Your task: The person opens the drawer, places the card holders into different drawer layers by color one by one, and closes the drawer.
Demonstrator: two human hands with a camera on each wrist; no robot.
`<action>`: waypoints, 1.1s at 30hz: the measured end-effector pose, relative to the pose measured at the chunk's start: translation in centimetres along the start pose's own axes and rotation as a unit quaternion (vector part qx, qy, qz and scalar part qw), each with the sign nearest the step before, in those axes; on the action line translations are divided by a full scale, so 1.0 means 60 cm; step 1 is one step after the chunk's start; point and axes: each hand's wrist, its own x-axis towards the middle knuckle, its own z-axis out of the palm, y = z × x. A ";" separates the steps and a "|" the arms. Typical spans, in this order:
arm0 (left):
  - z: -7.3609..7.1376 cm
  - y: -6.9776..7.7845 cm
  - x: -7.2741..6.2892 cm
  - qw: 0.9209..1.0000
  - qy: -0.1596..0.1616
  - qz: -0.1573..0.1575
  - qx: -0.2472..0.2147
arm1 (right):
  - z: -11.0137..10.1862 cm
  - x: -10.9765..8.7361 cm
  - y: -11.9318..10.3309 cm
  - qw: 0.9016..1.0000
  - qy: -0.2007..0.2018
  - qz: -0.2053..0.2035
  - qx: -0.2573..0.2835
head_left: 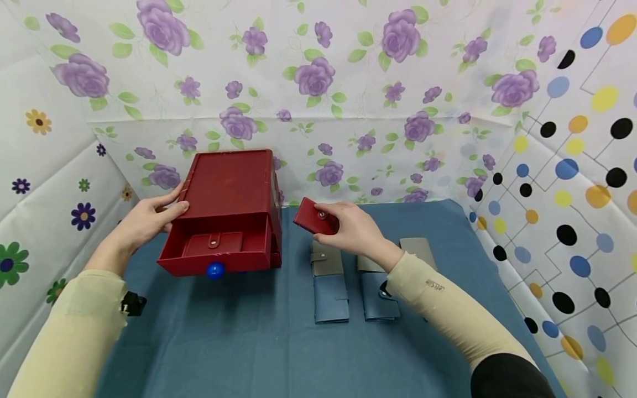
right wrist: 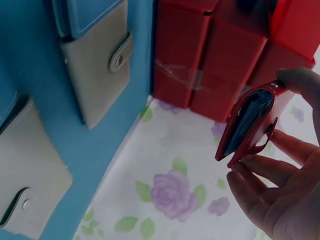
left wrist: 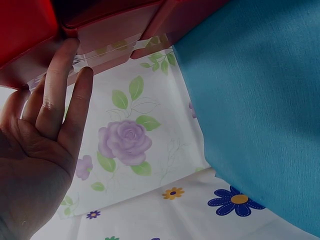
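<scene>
In the head view my right hand [head_left: 350, 224] pinches a small red snap wallet [head_left: 311, 216] between thumb and fingers, above the table and right of a red drawer box [head_left: 231, 182]. The right wrist view shows this wallet [right wrist: 255, 117] edge-on, its dark inner sleeves visible and its strap at the side. My left hand [head_left: 149, 216] touches the box's left side, thumb near the top front edge. Its fingers look fairly straight against the wall in the left wrist view. The upper drawer [head_left: 179, 266], with a blue knob [head_left: 215, 270], is pulled out. Another red wallet [head_left: 211, 243] lies inside it.
Right of the box, grey wallets [head_left: 327, 258] and blue wallets [head_left: 331, 298] lie in columns on the blue tablecloth [head_left: 278, 354]. My right forearm partly covers some. Flowered cloth [head_left: 323, 127] hangs behind, and a dotted cloth [head_left: 572, 193] borders the right side.
</scene>
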 end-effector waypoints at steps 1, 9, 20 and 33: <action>0.000 0.000 0.000 1.000 0.000 0.001 0.001 | 0.001 0.000 -0.004 1.000 0.002 -0.004 -0.002; -0.002 -0.004 0.001 1.000 0.000 0.009 0.001 | -0.005 0.001 -0.036 0.999 0.020 -0.045 0.001; 0.000 -0.002 0.000 1.000 -0.002 0.005 0.007 | -0.016 0.006 -0.073 0.997 0.023 -0.074 0.018; -0.002 -0.001 0.001 1.000 -0.006 0.010 0.003 | -0.040 0.023 -0.110 0.993 0.038 -0.111 0.020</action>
